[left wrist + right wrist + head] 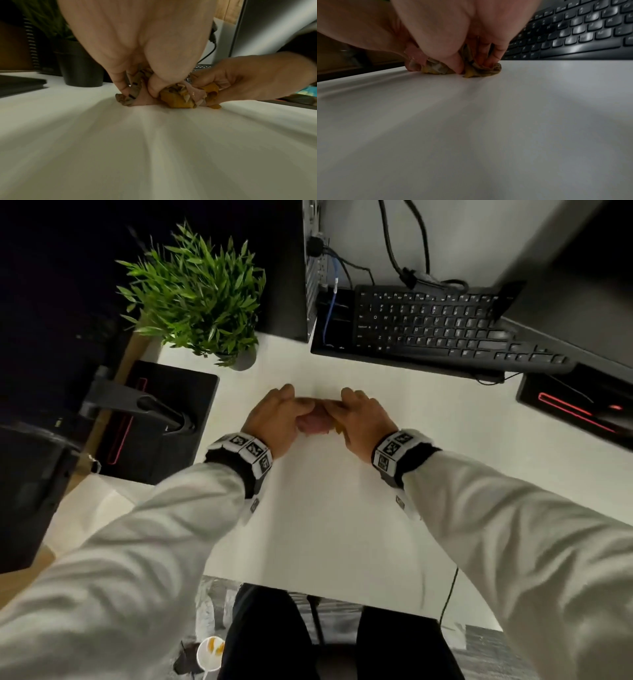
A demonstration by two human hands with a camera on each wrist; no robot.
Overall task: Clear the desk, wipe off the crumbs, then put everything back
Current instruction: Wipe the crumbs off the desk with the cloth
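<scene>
Open bench [329, 508] runs toward six o'clock, while a potted plant [198, 299] at eleven, a keyboard [445, 326] at one and a black pad [154, 422] at nine block passage.

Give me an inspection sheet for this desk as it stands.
Surface: white desk, bare in front of the hands.
Job's things: crumpled multicoloured cloth bunched on the desk.
Clutter: potted plant, black keyboard, black pad.
Hands: left hand and right hand both grip the cloth, fingers curled into it.
Cables: blue cable and black cables behind the keyboard.
Surroundings: white cup on the floor.
</scene>
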